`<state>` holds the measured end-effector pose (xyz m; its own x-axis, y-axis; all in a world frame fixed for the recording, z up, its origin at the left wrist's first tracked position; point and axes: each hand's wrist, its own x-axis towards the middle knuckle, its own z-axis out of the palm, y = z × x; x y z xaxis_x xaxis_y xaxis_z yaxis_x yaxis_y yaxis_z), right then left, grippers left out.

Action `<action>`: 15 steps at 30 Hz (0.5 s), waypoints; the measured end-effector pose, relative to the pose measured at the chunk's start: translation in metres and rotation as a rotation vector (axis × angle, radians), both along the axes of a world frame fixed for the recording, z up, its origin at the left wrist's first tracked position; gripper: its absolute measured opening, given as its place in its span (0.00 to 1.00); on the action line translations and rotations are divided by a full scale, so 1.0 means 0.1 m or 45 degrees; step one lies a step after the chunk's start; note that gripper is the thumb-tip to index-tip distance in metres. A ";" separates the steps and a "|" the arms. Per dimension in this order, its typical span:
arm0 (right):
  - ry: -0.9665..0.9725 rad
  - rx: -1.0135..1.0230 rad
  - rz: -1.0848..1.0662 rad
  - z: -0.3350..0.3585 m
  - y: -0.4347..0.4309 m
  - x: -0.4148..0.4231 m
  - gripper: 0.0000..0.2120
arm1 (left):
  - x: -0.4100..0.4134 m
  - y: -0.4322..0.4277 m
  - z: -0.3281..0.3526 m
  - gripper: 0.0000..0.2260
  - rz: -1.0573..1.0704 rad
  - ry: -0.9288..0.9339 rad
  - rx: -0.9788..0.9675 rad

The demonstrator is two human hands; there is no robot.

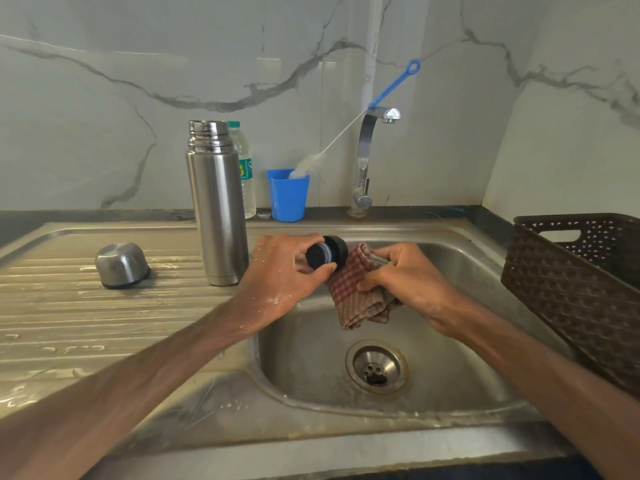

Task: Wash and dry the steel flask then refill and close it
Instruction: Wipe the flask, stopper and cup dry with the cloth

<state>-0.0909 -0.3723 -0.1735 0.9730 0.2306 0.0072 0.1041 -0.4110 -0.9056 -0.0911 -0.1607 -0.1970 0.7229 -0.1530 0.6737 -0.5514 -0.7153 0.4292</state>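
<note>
While my left hand (280, 275) grips the black stopper (326, 253), my right hand (403, 273) clutches the checked cloth (356, 292) against it, steel flask (216, 202) just left.

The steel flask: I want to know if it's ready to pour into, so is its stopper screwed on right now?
No. The steel flask stands open on the drainboard, while the left hand holds the black stopper against the checked cloth.

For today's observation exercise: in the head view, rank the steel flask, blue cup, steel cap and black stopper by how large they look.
1. steel flask, clearly the largest.
2. blue cup and steel cap look about alike; the cup stands farther back, so I won't rank them.
3. black stopper, smallest, partly hidden by the left hand.
</note>
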 end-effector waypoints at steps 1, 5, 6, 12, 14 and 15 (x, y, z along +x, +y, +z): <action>-0.007 -0.012 -0.005 -0.01 0.01 0.00 0.07 | 0.00 -0.01 0.00 0.18 0.010 -0.007 0.030; -0.061 -0.047 0.025 -0.02 0.04 -0.02 0.05 | 0.03 0.03 -0.02 0.18 0.088 -0.051 0.141; -0.098 -0.089 0.034 -0.03 0.05 -0.02 0.05 | 0.04 0.03 -0.02 0.18 0.104 -0.059 0.174; -0.323 -0.347 -0.069 -0.09 0.04 0.04 0.06 | -0.04 -0.08 -0.05 0.14 0.068 -0.115 0.397; -0.363 -0.382 -0.066 -0.09 0.01 0.04 0.06 | -0.05 -0.14 -0.06 0.14 0.072 -0.107 0.452; -0.374 -0.390 -0.043 -0.08 0.00 0.03 0.06 | -0.04 -0.14 -0.05 0.15 0.085 -0.088 0.450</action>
